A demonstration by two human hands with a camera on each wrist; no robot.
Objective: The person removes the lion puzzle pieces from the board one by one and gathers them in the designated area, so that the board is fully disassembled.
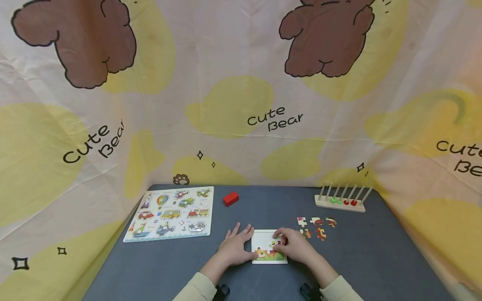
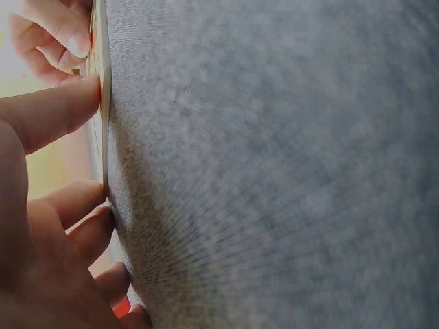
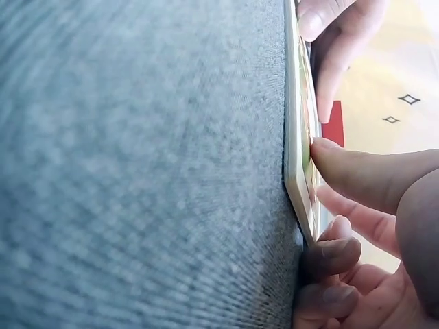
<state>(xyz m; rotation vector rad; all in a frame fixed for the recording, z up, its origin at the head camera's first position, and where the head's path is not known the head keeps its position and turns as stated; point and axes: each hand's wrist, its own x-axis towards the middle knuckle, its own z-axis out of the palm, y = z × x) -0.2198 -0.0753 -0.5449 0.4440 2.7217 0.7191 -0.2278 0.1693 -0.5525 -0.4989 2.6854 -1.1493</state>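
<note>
A small white-framed jigsaw board [image 1: 263,236] lies flat in front of me, its lower part filled with a colourful animal picture. My left hand [image 1: 235,248] rests at its left side with fingers spread; the thumb [image 2: 75,103] presses on the rim. Over the board's right side, my right hand [image 1: 297,247] has its thumb and index finger at a jigsaw piece [image 1: 274,243], just above the joined pieces. Seen from the right wrist, the thumb [image 3: 343,168] bears down on the board's face while other fingers curl by its edge.
Several loose jigsaw pieces [image 1: 316,222] lie right of the board. Behind them stands a peg rack [image 1: 340,203] with green and red beads. A red block [image 1: 231,199] sits at the back, beside a large vehicle picture board [image 1: 177,213] on the left. A printed curtain [image 1: 233,159] borders the table.
</note>
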